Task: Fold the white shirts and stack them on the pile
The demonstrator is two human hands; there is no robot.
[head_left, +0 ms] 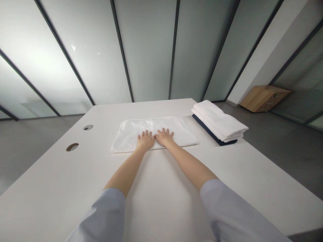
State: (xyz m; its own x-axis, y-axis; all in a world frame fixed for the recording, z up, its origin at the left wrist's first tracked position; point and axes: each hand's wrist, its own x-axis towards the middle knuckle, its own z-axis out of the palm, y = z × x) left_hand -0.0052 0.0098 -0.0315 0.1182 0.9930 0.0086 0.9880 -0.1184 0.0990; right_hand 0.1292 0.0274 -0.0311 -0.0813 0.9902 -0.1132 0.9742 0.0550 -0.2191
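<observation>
A flat white cloth (126,138) lies folded on the white table (161,201), its near edge close to the table's middle. My left hand (145,140) presses palm-down on the cloth's near edge, fingers spread. Beside it, my right hand (164,137) rests the same way, the two almost touching. Neither hand grips anything. To the right of the cloth sits a stack of folded white linen (219,121), on top of a folded navy cloth (209,131). Both hands are apart from that stack.
Two round grommet holes (88,127) (72,147) pierce the table's left side. Frosted glass partitions (148,50) stand behind the table. A low wooden drawer cabinet (263,98) stands on the grey floor (282,141) at the far right.
</observation>
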